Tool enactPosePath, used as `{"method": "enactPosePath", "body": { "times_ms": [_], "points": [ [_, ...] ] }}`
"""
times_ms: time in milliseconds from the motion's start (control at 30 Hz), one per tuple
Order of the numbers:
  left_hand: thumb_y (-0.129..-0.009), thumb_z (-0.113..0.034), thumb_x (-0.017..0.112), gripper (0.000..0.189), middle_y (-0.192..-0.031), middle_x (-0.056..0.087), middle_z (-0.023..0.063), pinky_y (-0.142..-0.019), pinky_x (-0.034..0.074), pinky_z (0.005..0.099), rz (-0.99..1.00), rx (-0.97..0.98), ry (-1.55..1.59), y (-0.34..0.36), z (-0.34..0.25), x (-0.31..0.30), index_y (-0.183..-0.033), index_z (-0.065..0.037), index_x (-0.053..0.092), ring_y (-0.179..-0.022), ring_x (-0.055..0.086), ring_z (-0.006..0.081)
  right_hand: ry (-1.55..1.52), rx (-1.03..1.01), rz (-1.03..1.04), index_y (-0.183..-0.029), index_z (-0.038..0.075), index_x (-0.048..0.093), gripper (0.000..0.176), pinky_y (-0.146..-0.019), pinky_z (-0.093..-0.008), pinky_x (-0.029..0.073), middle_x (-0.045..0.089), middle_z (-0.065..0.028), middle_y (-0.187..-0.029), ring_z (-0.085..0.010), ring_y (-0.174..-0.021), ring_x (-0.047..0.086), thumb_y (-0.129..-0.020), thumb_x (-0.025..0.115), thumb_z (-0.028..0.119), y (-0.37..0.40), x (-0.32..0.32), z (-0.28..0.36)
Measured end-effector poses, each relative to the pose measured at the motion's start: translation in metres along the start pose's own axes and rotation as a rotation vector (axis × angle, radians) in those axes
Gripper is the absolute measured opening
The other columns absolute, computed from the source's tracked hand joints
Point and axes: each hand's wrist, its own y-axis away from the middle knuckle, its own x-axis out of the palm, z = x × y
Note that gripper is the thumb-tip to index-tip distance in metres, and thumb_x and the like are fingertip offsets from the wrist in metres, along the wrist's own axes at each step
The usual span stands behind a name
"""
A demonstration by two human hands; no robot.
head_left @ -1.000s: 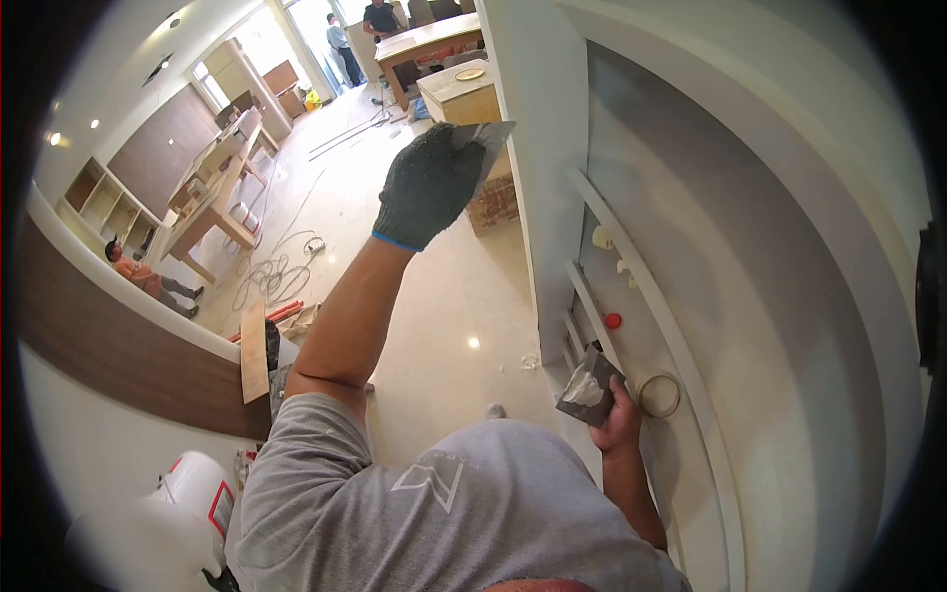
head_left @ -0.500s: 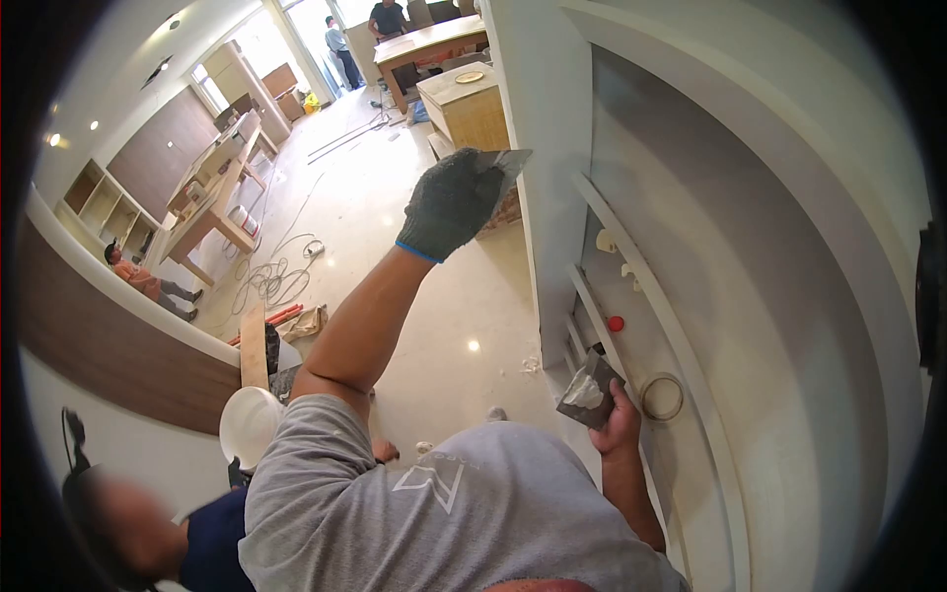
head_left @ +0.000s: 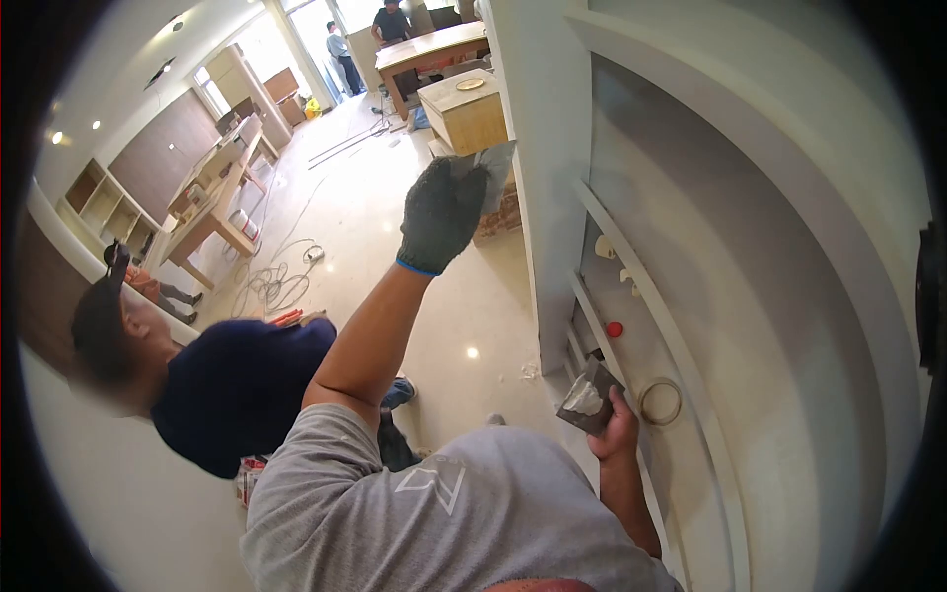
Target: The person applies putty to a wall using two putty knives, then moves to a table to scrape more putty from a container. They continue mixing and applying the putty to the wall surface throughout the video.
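Note:
A dark knitted glove with a blue cuff covers my left hand (head_left: 441,212). Its fingers are closed on a scraper, whose flat metal blade (head_left: 499,170) points up and right to the edge of the white wall panel (head_left: 541,109). Whether blade and panel touch, I cannot tell. Lower right, my bare right hand (head_left: 619,426) grips a dark rectangular plate (head_left: 596,421) that carries a lump of white paste (head_left: 587,397). The handle of the scraper is hidden inside the glove.
A person in a dark blue shirt (head_left: 237,380) and cap is close on my left. Right of me, a curved recess holds pale strips (head_left: 646,271), a tape roll (head_left: 661,402) and a red round object (head_left: 615,329). Coiled cable (head_left: 276,286), wooden tables (head_left: 434,44) and other people are farther off.
The blade and my gloved left hand have shifted slightly left and down. The person in dark blue has come farther into view, now hiding the white bucket. My right hand has hardly moved.

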Motion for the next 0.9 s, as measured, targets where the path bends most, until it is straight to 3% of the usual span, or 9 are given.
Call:
{"method": "enactPosePath", "body": {
  "times_ms": [267, 300, 400, 433, 533, 567, 700, 833, 900],
  "points": [
    [-0.092, -0.021, 0.062, 0.019, -0.085, 0.068, 0.0107, -0.069, 0.05, 0.0329, -0.039, 0.189, -0.088, -0.003, 0.012, 0.015, -0.099, -0.003, 0.061, -0.078, 0.064, 0.0197, -0.015, 0.034, -0.011, -0.127, 0.004, 0.055, 0.036, -0.101, -0.0401, 0.044, 0.062, -0.0094, -0.123, -0.0251, -0.113, 0.059, -0.099, 0.048, 0.025, 0.0, -0.002, 0.002],
    [-0.092, -0.02, 0.063, 0.017, -0.083, 0.067, 0.0101, -0.069, 0.05, 0.0325, -0.068, -0.015, -0.041, 0.002, 0.014, 0.013, -0.096, -0.004, 0.062, -0.077, 0.064, 0.0186, -0.015, 0.026, -0.01, -0.127, 0.004, 0.055, 0.036, -0.101, -0.0401, 0.044, 0.062, -0.0094, -0.124, -0.0251, -0.113, 0.06, -0.099, 0.048, 0.025, 0.002, 0.002, 0.002],
    [-0.091, -0.018, 0.064, 0.015, -0.081, 0.067, 0.0113, -0.069, 0.051, 0.0338, 0.043, 0.077, 0.004, 0.012, 0.004, 0.006, -0.093, -0.003, 0.063, -0.075, 0.064, 0.0208, -0.014, 0.012, -0.024, -0.128, 0.003, 0.054, 0.037, -0.101, -0.0402, 0.044, 0.062, -0.0097, -0.124, -0.0251, -0.113, 0.059, -0.099, 0.048, 0.025, 0.004, 0.003, -0.002],
    [-0.091, -0.02, 0.062, 0.017, -0.084, 0.067, 0.014, -0.069, 0.052, 0.0359, 0.119, 0.343, -0.206, 0.01, -0.009, -0.001, -0.093, -0.003, 0.063, -0.076, 0.066, 0.0268, -0.008, 0.011, -0.029, -0.128, 0.003, 0.054, 0.037, -0.101, -0.0402, 0.044, 0.062, -0.0098, -0.124, -0.0251, -0.113, 0.059, -0.099, 0.048, 0.025, 0.004, 0.001, -0.001],
    [-0.092, -0.023, 0.051, 0.022, -0.086, 0.065, 0.016, -0.073, 0.051, 0.0463, 0.245, 0.228, -0.289, 0.003, -0.009, 0.006, -0.096, -0.005, 0.064, -0.08, 0.064, 0.0363, 0.023, 0.012, -0.02, -0.128, 0.003, 0.054, 0.037, -0.101, -0.0407, 0.044, 0.062, -0.01, -0.124, -0.0252, -0.113, 0.059, -0.099, 0.048, 0.025, 0.003, 0.003, 0.0],
    [-0.092, -0.02, 0.051, 0.021, -0.086, 0.064, 0.0159, -0.073, 0.052, 0.0442, 0.257, 0.148, -0.316, 0.002, -0.014, 0.004, -0.097, -0.006, 0.065, -0.078, 0.064, 0.0343, 0.018, 0.011, -0.013, -0.128, 0.003, 0.054, 0.037, -0.101, -0.0409, 0.044, 0.062, -0.01, -0.124, -0.0253, -0.113, 0.059, -0.099, 0.048, 0.025, 0.001, 0.002, 0.0],
    [-0.091, -0.02, 0.051, 0.022, -0.084, 0.063, 0.0172, -0.07, 0.054, 0.0406, 0.174, 0.335, -0.46, -0.013, -0.039, -0.016, -0.1, -0.004, 0.065, -0.077, 0.065, 0.031, -0.001, 0.007, -0.003, -0.128, 0.004, 0.054, 0.036, -0.101, -0.0415, 0.044, 0.062, -0.01, -0.123, -0.0253, -0.113, 0.059, -0.099, 0.048, 0.025, -0.003, -0.007, -0.002],
    [-0.091, -0.028, 0.061, 0.027, -0.083, 0.067, 0.021, -0.07, 0.054, 0.043, 0.06, 0.209, -0.357, -0.038, -0.043, -0.029, -0.094, -0.002, 0.061, -0.077, 0.067, 0.037, 0.005, -0.002, -0.03, -0.127, 0.001, 0.053, 0.037, -0.104, -0.0401, 0.042, 0.061, -0.0113, -0.125, -0.0261, -0.115, 0.058, -0.098, 0.048, 0.023, 0.0, -0.004, -0.002],
    [-0.091, -0.029, 0.061, 0.027, -0.082, 0.067, 0.0213, -0.07, 0.054, 0.0431, 0.029, 0.277, -0.405, -0.05, -0.048, -0.037, -0.094, -0.002, 0.061, -0.077, 0.066, 0.0372, 0.009, 0.008, -0.024, -0.127, 0.001, 0.053, 0.037, -0.103, -0.0402, 0.043, 0.061, -0.0112, -0.125, -0.026, -0.115, 0.058, -0.098, 0.048, 0.023, 0.0, -0.002, -0.001]
  ]
}}
